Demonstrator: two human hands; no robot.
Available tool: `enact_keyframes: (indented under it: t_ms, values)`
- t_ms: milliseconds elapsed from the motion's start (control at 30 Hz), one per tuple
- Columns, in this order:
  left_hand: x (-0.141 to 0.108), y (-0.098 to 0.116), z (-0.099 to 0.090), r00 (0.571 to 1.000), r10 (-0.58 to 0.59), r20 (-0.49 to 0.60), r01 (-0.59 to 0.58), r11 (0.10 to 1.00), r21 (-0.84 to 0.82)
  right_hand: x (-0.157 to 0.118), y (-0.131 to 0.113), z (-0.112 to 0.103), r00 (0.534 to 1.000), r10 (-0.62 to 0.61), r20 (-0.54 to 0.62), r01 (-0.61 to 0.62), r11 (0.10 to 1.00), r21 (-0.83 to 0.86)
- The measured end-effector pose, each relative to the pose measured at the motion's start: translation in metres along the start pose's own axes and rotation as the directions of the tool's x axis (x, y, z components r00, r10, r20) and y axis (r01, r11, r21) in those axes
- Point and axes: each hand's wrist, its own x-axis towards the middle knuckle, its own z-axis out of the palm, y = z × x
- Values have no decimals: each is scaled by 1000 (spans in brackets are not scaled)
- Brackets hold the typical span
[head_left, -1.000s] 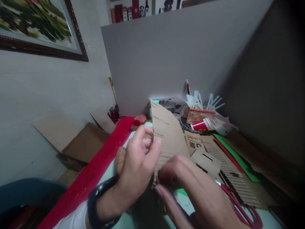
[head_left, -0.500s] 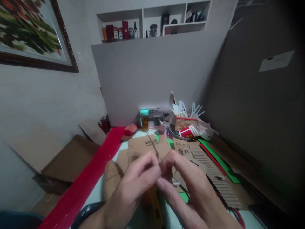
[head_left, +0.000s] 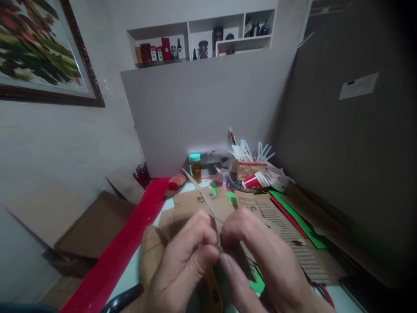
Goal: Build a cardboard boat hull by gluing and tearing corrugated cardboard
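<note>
A thin strip of brown cardboard rises from between my fingers, its far end slanting up to the left. My left hand is closed and pinches the strip's near part between thumb and fingers. Close against it, my right hand is curled in a pinch at the same strip, fingertips nearly touching the left thumb. The strip's lower end is hidden by my fingers. Below my hands lies a yellow tool, partly covered. Flat cardboard pieces with printing spread out beyond my hands.
Left are a rounded cardboard piece, a dark curved object and a red band. Behind stand a teal-lidded bottle, a box of white strips and a tipped red cup. Green sheets lie right.
The cardboard strip has tilted further to the left and shows more of its broad face. My hands have shifted slightly, still pinching it. The whole view has moved a little.
</note>
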Motion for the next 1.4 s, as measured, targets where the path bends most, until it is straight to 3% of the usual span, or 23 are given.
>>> enact_keyframes:
  t_ms: [133,400,600,767,933,1067,1400]
  values:
    - [-12,-12,0,1000,2,5,-2,1000,-21,-7,4,15,990,-111,-83,94,978,-186]
    - [-13,-24,6,997,62,-49,-66,994,-81,-11,0,23,980,-125,-155,75,953,-292]
    - [-16,-23,6,994,97,-57,-98,995,-18,-9,2,22,964,-115,-242,102,993,-67]
    - [-15,-21,3,992,109,-62,-112,992,-50,-4,0,17,975,0,-220,23,995,102]
    - [-14,-22,0,992,123,-40,-125,990,-62,-3,-5,7,988,100,-118,-82,985,153]
    - [-14,-20,3,987,114,-113,-124,988,-88,-3,-6,4,981,181,-64,-165,965,201]
    - [-14,-12,4,974,206,-92,-196,975,108,0,-7,4,983,182,-33,-170,957,235]
